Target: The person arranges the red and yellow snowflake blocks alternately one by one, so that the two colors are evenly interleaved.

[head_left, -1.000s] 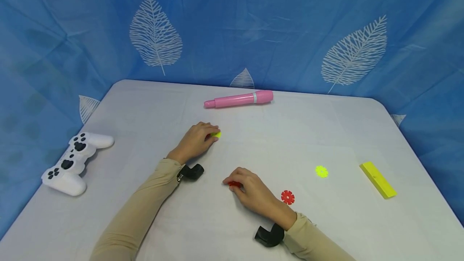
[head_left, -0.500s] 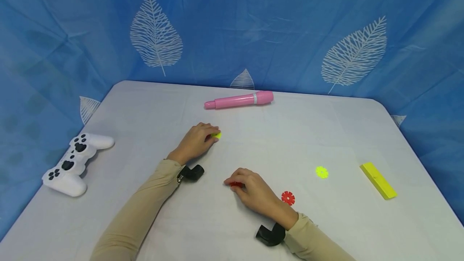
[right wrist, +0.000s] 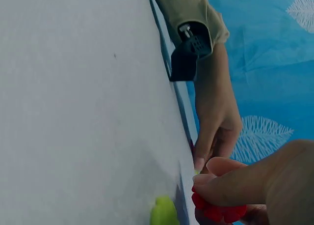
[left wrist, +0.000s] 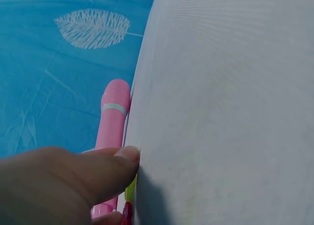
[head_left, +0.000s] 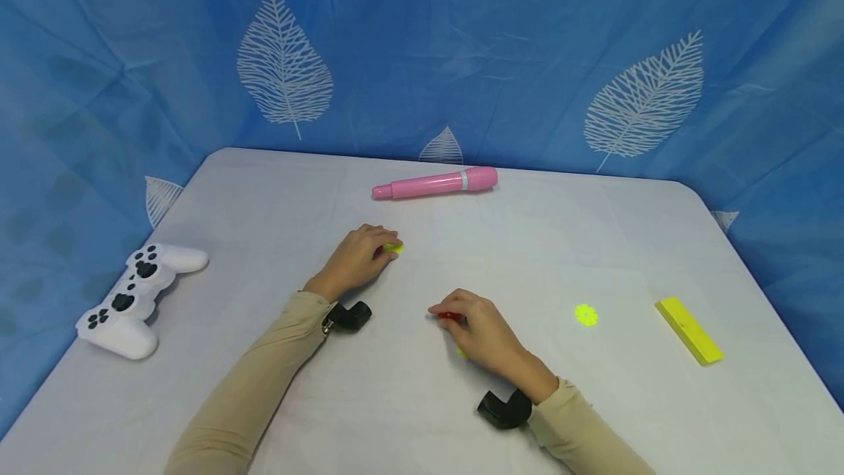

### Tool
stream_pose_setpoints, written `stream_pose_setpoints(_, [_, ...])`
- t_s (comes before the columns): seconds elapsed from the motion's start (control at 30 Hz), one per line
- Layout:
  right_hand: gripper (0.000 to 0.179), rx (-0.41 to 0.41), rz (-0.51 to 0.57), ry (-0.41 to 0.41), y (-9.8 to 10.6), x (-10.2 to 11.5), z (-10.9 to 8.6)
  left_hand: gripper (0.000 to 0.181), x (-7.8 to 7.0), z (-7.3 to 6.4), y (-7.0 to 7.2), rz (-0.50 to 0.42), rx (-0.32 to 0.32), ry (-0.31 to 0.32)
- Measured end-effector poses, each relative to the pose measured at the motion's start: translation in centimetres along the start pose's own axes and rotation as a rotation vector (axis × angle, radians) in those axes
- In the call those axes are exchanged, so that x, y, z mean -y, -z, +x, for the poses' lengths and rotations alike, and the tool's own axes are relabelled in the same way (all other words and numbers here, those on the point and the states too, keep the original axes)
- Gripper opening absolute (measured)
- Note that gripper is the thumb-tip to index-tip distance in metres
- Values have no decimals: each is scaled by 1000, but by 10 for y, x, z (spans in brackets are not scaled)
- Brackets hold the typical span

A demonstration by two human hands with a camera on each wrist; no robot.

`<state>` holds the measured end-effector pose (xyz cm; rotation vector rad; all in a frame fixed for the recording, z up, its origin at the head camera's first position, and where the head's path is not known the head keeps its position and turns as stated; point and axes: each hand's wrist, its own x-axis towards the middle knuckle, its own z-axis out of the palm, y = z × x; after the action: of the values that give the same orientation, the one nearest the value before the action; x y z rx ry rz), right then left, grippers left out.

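In the head view, my left hand [head_left: 359, 259] pinches a yellow interlocking disc [head_left: 394, 248] just above the table's middle. The left wrist view shows its thumb against the yellow edge, with a red piece [left wrist: 127, 213] right beside it. My right hand [head_left: 484, 332] pinches a red interlocking disc [head_left: 450, 316] between thumb and fingers, lower and to the right. The right wrist view shows the red disc's notched rim below the thumb. A yellow disc [head_left: 463, 352] on the table peeks out from under the right hand. Another yellow disc [head_left: 586, 315] lies flat farther right.
A pink microphone-shaped toy [head_left: 435, 183] lies near the back edge. At the left is a white game controller [head_left: 141, 299]; at the right, a yellow bar-shaped block [head_left: 689, 330]. The white table [head_left: 303, 196] meets a blue leaf-patterned curtain [head_left: 422, 42].
My right hand has moved slightly right and away from me with the red disc, baring a yellow disc. Its wrist now covers the place of the loose red disc. The left hand stays put.
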<state>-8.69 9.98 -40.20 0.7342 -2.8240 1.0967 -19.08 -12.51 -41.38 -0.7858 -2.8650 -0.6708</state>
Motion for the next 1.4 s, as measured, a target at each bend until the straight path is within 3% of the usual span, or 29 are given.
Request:
stream_pose_setpoints(0.2, [21, -15, 3, -34, 8, -5, 3, 24, -1, -1, 0, 3, 12, 5])
stream_pose_setpoints(0.47, [25, -38, 8, -52, 15, -12, 12, 23, 1, -5, 3, -3, -24, -13])
stream_pose_setpoints(0.63, [28, -46, 11, -124, 20, -20, 23, 22, 2, -4, 3, -11, -28, -21])
stream_pose_setpoints(0.73, [29, -35, 21, -185, 22, -26, 33, 23, 2, -3, 3, -9, -27, -15])
stream_pose_setpoints(1.0, [28, -39, 60, -255, 22, -39, 72, 23, 0, 0, 3, -12, -24, -21])
stream_pose_setpoints(1.4, [31, -33, 75, -252, 1, -32, 120, 25, 0, 3, 0, 16, 2, 5])
